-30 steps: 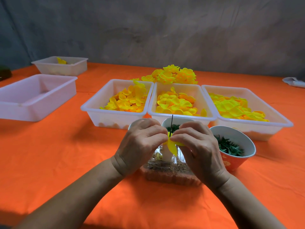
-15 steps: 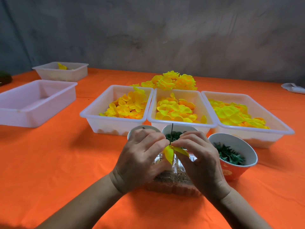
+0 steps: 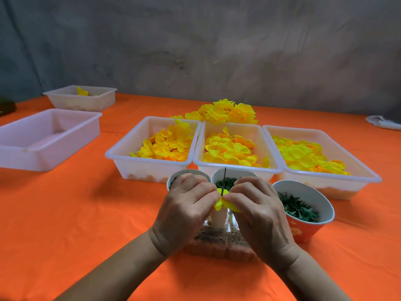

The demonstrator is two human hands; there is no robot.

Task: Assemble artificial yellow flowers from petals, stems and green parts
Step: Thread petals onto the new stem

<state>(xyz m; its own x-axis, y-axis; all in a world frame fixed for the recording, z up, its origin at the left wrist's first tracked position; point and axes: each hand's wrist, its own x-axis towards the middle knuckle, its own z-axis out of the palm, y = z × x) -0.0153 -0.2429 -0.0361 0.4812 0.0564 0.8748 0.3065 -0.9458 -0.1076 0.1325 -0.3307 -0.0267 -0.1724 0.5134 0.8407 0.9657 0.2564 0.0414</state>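
Observation:
My left hand [image 3: 186,205] and my right hand [image 3: 258,211] meet over a thin dark stem [image 3: 224,174] that stands upright. Both pinch yellow petals [image 3: 225,202] threaded on the stem. The stem's lower part and the stand under it are mostly hidden by my hands; a white post [image 3: 218,219] shows between them. Three white trays hold loose yellow petals: left [image 3: 121,155], middle [image 3: 198,153] and right [image 3: 368,172]. Finished yellow flowers [image 3: 225,112] lie behind them.
Three bowls sit in front of the trays: left bowl [image 3: 171,181], middle bowl [image 3: 217,174] with green rings, right bowl [image 3: 314,196] with green leaf parts. An empty white tray [image 3: 43,153] and a smaller tray [image 3: 91,101] stand at the left. An orange cloth [image 3: 76,213] covers the table.
The petals have slid down the stem and now sit bunched between my fingertips. The camera has tilted up a little, so the trays and hands appear lower in view.

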